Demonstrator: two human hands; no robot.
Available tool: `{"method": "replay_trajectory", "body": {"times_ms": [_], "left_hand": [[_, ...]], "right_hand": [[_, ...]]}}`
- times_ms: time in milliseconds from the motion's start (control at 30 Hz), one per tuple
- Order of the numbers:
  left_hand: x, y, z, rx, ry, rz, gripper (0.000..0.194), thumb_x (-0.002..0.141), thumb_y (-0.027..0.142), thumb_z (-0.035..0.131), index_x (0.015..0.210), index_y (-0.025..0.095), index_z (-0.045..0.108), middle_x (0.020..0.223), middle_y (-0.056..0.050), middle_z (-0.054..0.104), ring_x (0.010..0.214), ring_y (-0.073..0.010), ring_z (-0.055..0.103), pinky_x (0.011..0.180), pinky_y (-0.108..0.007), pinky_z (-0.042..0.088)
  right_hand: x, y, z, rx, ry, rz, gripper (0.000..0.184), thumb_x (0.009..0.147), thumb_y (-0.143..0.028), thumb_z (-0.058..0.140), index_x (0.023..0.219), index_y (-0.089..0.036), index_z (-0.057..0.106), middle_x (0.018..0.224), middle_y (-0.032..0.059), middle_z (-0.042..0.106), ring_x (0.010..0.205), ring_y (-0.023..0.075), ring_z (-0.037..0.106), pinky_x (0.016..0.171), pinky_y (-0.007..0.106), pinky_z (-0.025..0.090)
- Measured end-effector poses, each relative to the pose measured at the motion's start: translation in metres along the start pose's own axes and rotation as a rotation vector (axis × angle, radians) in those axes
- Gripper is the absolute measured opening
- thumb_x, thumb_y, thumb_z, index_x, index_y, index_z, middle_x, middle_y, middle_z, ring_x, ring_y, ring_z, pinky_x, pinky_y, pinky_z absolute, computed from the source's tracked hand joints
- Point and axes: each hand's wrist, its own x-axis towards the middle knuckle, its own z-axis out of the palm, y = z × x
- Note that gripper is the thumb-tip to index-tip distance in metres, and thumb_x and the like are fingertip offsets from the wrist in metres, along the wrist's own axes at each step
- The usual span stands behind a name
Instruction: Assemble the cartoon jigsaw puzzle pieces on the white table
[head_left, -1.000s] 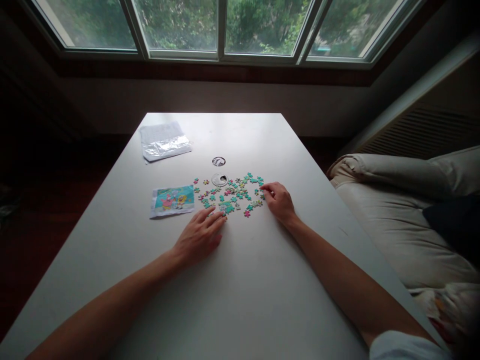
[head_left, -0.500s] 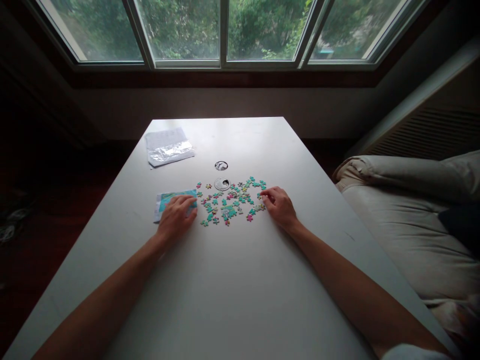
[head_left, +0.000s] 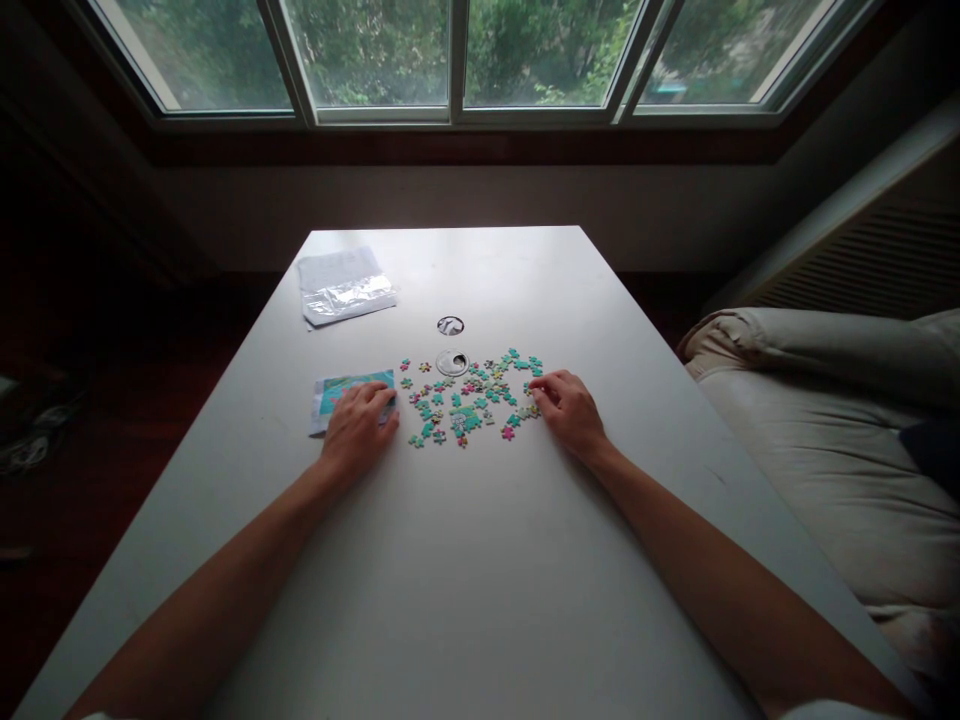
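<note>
Jigsaw pieces [head_left: 499, 385], mostly teal with some pink and yellow, lie scattered over the middle of the white table. A few are joined into a small teal block [head_left: 466, 420] near the front of the scatter. My left hand [head_left: 361, 420] rests palm down, fingers open, on a blue and green picture sheet [head_left: 337, 393] left of the pieces, covering part of it. On the right edge of the scatter, my right hand [head_left: 566, 405] has thumb and forefinger pinched at a small jigsaw piece [head_left: 528, 388], mostly hidden by the fingertips.
A clear plastic bag with white paper [head_left: 345, 287] lies at the table's back left. Behind the pieces are a round hole [head_left: 451, 326] and a round cover [head_left: 452, 363] in the white table [head_left: 480, 560]. A pale sofa [head_left: 795, 440] stands to the right, below a window [head_left: 457, 60].
The camera view has shifted slightly, so everything sits a little further right and higher. Against the table, both hands and the pieces look almost unmoved.
</note>
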Motion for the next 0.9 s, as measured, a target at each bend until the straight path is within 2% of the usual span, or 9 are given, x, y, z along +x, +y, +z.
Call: {"method": "replay_trajectory", "body": {"times_ms": [700,900], "left_hand": [[-0.0019,0.0071,0.0033,-0.032,-0.015,0.028,0.035,0.094,0.031,0.053,0.128,0.024,0.061,0.139,-0.010,0.057,0.131,-0.0301,0.048,0.116,-0.051,0.034],[-0.0019,0.0074,0.0048,-0.048,-0.020,0.042,0.036,0.095,0.031,0.052,0.129,0.024,0.061,0.139,-0.009,0.056,0.131,-0.0293,0.049,0.115,-0.049,0.036]], "right_hand": [[-0.0002,0.0010,0.0021,-0.025,-0.014,-0.013,0.018,0.092,-0.028,0.056,0.095,-0.023,0.073,0.097,0.0067,0.066,0.096,0.0252,0.059,0.090,0.041,0.046],[-0.0012,-0.0003,0.0032,-0.037,-0.033,-0.028,0.018,0.093,-0.028,0.056,0.095,-0.023,0.072,0.099,0.0072,0.066,0.097,0.0255,0.059,0.092,0.042,0.046]]}}
